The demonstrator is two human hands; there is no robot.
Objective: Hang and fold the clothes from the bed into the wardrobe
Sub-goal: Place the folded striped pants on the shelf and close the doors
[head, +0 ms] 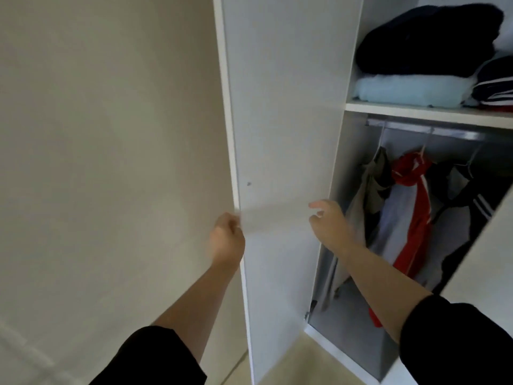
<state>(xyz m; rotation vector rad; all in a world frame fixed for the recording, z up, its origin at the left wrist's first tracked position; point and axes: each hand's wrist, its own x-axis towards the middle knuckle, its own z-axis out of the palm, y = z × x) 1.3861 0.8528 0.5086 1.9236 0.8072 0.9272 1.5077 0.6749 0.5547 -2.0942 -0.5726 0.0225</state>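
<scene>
The white wardrobe stands open, its left door [280, 134] swung out toward me. My left hand [227, 234] curls round the door's outer edge at mid height. My right hand [329, 223] hovers in front of the door's inner face with fingers loosely spread, holding nothing. On the rail [433, 132] hang a beige garment [361, 201], a red and white garment [416, 215] and a dark jacket with white stripes [472, 195]. On the top shelf [427, 109] lie a folded dark garment [427, 43] on a light blue one [410, 90], and a striped stack [497, 84].
A plain beige wall [111, 134] fills the left half. The edge of the wardrobe's right door [494, 245] shows at the far right. Pale floor [280, 365] lies below the wardrobe's base.
</scene>
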